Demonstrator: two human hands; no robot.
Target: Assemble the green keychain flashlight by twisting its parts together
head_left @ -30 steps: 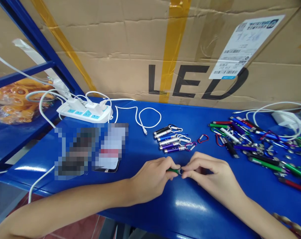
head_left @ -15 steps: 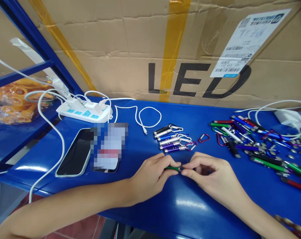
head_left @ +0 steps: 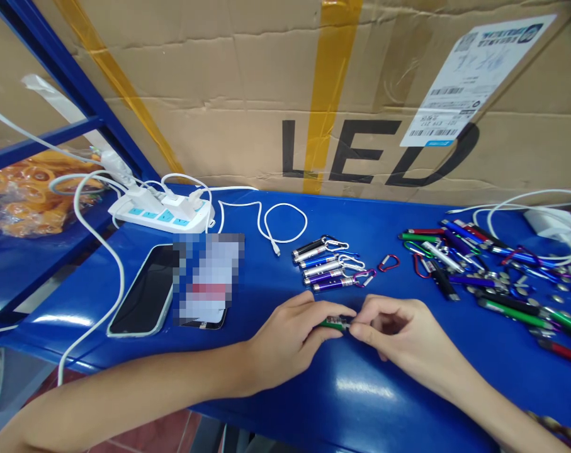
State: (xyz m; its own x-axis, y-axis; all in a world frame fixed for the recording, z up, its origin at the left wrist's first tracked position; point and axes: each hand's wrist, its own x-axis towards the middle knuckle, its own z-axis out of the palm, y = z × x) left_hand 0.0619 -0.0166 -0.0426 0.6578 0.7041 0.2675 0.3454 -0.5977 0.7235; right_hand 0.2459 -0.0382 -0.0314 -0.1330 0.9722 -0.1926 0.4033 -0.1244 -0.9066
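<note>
My left hand [head_left: 297, 340] grips a small green flashlight [head_left: 333, 323] between thumb and fingers, over the blue table. The thumb and index finger of my right hand [head_left: 398, 324] pinch together at the flashlight's right end; what lies between them is too small to make out. Just behind my hands, a row of flashlights [head_left: 330, 275] in black, silver, blue and purple lies with carabiners attached. A loose red carabiner [head_left: 388, 262] lies to the right of that row.
A pile of assorted flashlights [head_left: 455, 251] and small metal parts covers the right side. Two phones [head_left: 141, 292] lie at the left, before a white power strip [head_left: 167, 214] with cables. A large cardboard box [head_left: 247, 94] stands behind the blue table [head_left: 361, 402].
My left index finger has stretched out along the green flashlight, showing more of its body. My right hand has shifted slightly right, still pinching at the flashlight's end.
</note>
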